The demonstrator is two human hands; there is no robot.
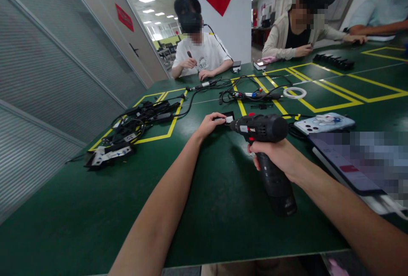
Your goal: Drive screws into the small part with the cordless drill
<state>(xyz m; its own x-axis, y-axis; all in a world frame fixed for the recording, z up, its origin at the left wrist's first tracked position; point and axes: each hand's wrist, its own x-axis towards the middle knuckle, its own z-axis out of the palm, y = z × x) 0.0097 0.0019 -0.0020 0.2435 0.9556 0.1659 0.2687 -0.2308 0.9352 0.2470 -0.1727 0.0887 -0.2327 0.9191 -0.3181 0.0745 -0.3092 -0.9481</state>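
Observation:
My right hand [277,157] is wrapped round the grip of a black cordless drill [269,128], which points left and away from me. The drill's tip reaches a small black piece with a white label [229,119] lying on the green table. My left hand [209,124] holds that black piece from its left side, fingers bent over it. Its exact kind cannot be made out, and the drill's nose partly hides it.
Black cables and adapters [153,116] lie in a heap at the left. More cables and a pen-like tool [255,96] lie ahead, beside a white ring [295,93]. A phone [325,123] and a tablet [344,161] are at the right. Several people sit across the table [204,208].

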